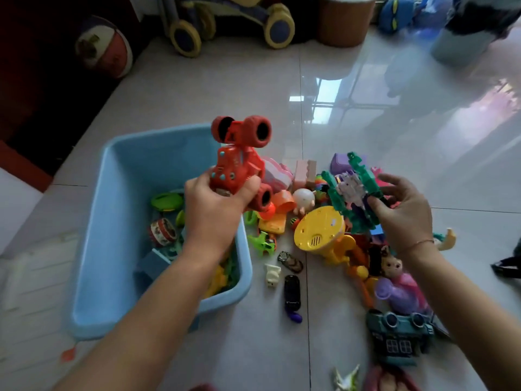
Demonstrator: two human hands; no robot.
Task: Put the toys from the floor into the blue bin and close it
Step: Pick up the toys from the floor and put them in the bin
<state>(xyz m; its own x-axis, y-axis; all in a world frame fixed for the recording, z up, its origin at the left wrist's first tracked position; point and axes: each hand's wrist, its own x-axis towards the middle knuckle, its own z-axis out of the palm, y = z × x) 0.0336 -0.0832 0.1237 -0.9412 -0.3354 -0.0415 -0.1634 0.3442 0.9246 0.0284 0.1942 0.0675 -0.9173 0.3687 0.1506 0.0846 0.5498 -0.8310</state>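
Observation:
The blue bin (93,249) stands open on the tiled floor at the left, with several small toys inside. My left hand (214,210) grips a red big-wheeled toy truck (239,162) over the bin's right rim. My right hand (403,210) pinches a green and white robot toy (355,193) above a pile of toys (332,241) to the right of the bin. The pile includes a yellow toy (318,227), a black toy car (291,292), a purple doll (400,286) and a teal toy camera (397,337). No lid is recognisable.
A ball (104,48) lies at the far left by a dark mat. A yellow-wheeled toy stroller (231,24) and a brown bucket (344,21) stand at the back. A white slatted object (25,286) lies left of the bin.

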